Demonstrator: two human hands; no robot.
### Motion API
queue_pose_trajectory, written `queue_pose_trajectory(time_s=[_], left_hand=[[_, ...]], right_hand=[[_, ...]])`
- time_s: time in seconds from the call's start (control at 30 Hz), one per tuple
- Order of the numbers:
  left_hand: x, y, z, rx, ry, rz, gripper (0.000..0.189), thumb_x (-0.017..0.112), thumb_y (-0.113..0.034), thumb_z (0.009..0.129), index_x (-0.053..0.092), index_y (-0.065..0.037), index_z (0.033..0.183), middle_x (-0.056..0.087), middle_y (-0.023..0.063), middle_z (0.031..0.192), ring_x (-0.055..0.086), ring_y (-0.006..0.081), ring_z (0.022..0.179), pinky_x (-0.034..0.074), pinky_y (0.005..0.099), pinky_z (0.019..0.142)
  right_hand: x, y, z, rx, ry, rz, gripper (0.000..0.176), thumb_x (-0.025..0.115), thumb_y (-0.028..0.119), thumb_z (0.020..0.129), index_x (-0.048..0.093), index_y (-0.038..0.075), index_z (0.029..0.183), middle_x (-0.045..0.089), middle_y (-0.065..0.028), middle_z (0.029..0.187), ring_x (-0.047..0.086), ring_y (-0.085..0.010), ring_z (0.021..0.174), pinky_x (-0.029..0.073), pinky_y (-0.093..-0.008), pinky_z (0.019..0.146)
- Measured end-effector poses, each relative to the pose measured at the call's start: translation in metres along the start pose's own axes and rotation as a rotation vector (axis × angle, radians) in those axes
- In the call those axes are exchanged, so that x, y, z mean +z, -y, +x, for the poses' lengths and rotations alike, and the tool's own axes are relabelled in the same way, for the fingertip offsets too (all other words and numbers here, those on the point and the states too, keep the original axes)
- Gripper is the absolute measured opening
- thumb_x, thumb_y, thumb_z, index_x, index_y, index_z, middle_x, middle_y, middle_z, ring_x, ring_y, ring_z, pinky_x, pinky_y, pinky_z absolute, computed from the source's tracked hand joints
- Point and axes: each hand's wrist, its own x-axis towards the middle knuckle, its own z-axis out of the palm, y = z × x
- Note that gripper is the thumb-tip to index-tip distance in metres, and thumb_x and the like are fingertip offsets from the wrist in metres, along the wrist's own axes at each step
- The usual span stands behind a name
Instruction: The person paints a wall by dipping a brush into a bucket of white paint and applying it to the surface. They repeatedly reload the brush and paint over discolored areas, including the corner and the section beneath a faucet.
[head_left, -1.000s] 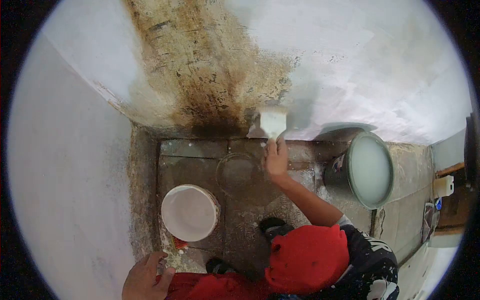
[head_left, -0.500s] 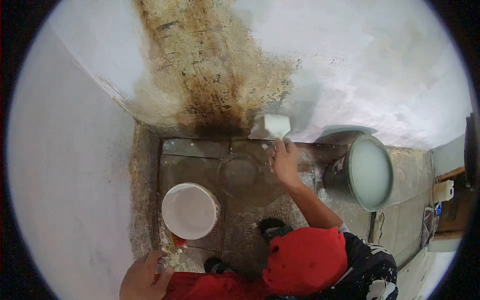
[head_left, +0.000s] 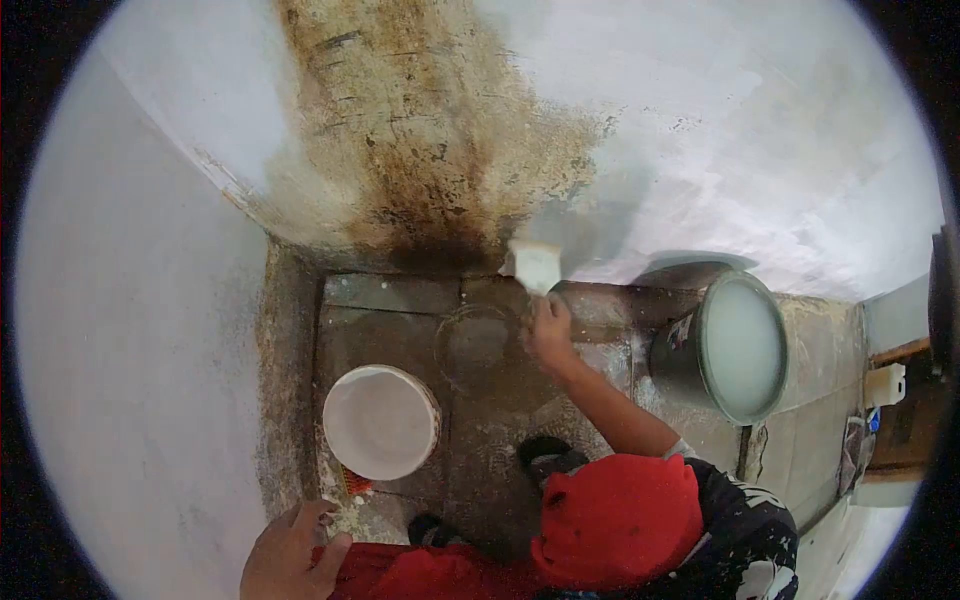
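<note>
My right hand (head_left: 549,335) is wrapped round the handle of a wide brush (head_left: 537,266) with pale paint on it. The brush head lies near the foot of the wall, at the right edge of a brown and yellow stained patch (head_left: 420,140). My left hand (head_left: 293,560) is at the lower left by the red cloth, its fingers apart and nothing visible in it. Between my hands, on the floor, a white bucket (head_left: 380,422) shows a pale inside. Right of my right hand stands a dark bucket (head_left: 742,345) filled with pale liquid.
Stained floor tiles (head_left: 395,293) meet the wall below the patch. A red-bristled object (head_left: 356,481) pokes out beside the white bucket. My feet are at the bottom centre. At the far right are a white jug (head_left: 885,384) and a plastic bag (head_left: 853,452).
My right hand and the brush have moved left and slightly down, closer to the stained patch. My left hand has hardly moved.
</note>
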Motion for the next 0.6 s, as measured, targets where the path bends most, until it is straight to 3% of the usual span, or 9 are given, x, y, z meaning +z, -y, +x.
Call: queue_pose_trajectory(time_s=[0.07, 0.1, 0.17, 0.2, 0.27, 0.43, 0.5, 0.57, 0.6], left_hand=[[0.002, 0.007, -0.001, -0.022, 0.036, -0.067, 0.043, 0.063, -0.032, 0.092, 0.053, -0.003, 0.122, 0.065, 0.0221, 0.101, 0.065, 0.0403, 0.097, 0.053, 0.0462, 0.080], [-0.002, 0.001, -0.001, -0.014, 0.031, -0.065, 0.043, 0.063, -0.032, 0.092, 0.053, -0.003, 0.122, 0.065, 0.0221, 0.101, 0.065, 0.0403, 0.097, 0.053, 0.0462, 0.080], [-0.017, -0.016, -0.002, -0.205, 0.181, -0.181, 0.046, 0.046, -0.030, 0.101, 0.047, 0.001, 0.135, 0.054, 0.0252, 0.133, 0.051, 0.0401, 0.124, 0.040, 0.0428, 0.104], [-0.018, -0.017, -0.001, -0.202, 0.185, -0.183, 0.046, 0.046, -0.030, 0.101, 0.047, 0.001, 0.135, 0.054, 0.0252, 0.133, 0.051, 0.0401, 0.124, 0.040, 0.0428, 0.104], [-0.020, -0.018, 0.002, -0.235, 0.255, -0.160, 0.047, 0.047, -0.030, 0.100, 0.046, 0.001, 0.135, 0.053, 0.0247, 0.134, 0.050, 0.0400, 0.126, 0.039, 0.0427, 0.106], [-0.021, -0.022, 0.006, -0.248, 0.254, -0.194, 0.048, 0.047, -0.031, 0.100, 0.046, 0.000, 0.137, 0.051, 0.0244, 0.137, 0.048, 0.0396, 0.128, 0.041, 0.0425, 0.105], [-0.022, -0.022, 0.007, -0.223, 0.254, -0.111, 0.048, 0.047, -0.030, 0.101, 0.046, 0.000, 0.137, 0.050, 0.0244, 0.138, 0.048, 0.0396, 0.128, 0.042, 0.0423, 0.104], [-0.024, -0.024, 0.009, -0.229, 0.285, -0.099, 0.048, 0.047, -0.030, 0.101, 0.046, 0.000, 0.137, 0.050, 0.0249, 0.138, 0.047, 0.0392, 0.128, 0.043, 0.0423, 0.104], [-0.023, -0.023, 0.009, -0.228, 0.285, -0.099, 0.048, 0.047, -0.030, 0.101, 0.046, 0.000, 0.137, 0.050, 0.0249, 0.138, 0.047, 0.0392, 0.128, 0.043, 0.0423, 0.104]], right_hand=[[-0.013, -0.019, 0.011, 0.301, -0.021, -0.130, 0.018, 0.051, 0.026, 0.097, 0.051, 0.009, 0.094, 0.051, -0.0023, 0.067, 0.046, -0.0115, 0.050, 0.036, -0.0302, 0.040], [-0.016, -0.022, 0.017, 0.293, -0.025, -0.128, 0.018, 0.051, 0.026, 0.097, 0.051, 0.009, 0.094, 0.051, -0.0023, 0.067, 0.046, -0.0115, 0.050, 0.036, -0.0302, 0.040], [-0.021, -0.024, 0.025, 0.377, -0.026, -0.140, 0.018, 0.051, 0.026, 0.095, 0.052, 0.007, 0.094, 0.053, -0.0034, 0.068, 0.047, -0.0127, 0.050, 0.038, -0.0329, 0.042], [-0.018, -0.011, 0.020, 0.378, -0.031, -0.143, 0.018, 0.051, 0.026, 0.095, 0.052, 0.007, 0.094, 0.053, -0.0034, 0.068, 0.047, -0.0127, 0.050, 0.038, -0.0329, 0.042], [0.001, 0.054, -0.004, 0.228, 0.043, -0.184, 0.025, 0.053, 0.030, 0.099, 0.050, 0.006, 0.101, 0.049, -0.0010, 0.068, 0.044, -0.0120, 0.048, 0.035, -0.0287, 0.038], [0.029, 0.166, -0.063, 0.084, 0.113, -0.055, 0.020, 0.050, 0.027, 0.101, 0.049, 0.007, 0.098, 0.049, 0.0000, 0.067, 0.042, -0.0090, 0.046, 0.032, -0.0243, 0.037], [0.037, 0.182, -0.074, 0.020, 0.127, -0.039, 0.018, 0.049, 0.025, 0.102, 0.049, 0.008, 0.097, 0.049, 0.0003, 0.067, 0.042, -0.0079, 0.045, 0.031, -0.0233, 0.037], [0.042, 0.189, -0.077, -0.283, 0.155, -0.048, 0.017, 0.048, 0.024, 0.101, 0.044, 0.011, 0.090, 0.044, 0.0023, 0.064, 0.038, -0.0067, 0.043, 0.026, -0.0231, 0.036], [0.043, 0.192, -0.078, -0.284, 0.154, -0.049, 0.017, 0.048, 0.024, 0.101, 0.044, 0.011, 0.090, 0.044, 0.0023, 0.064, 0.038, -0.0067, 0.043, 0.026, -0.0231, 0.036]])
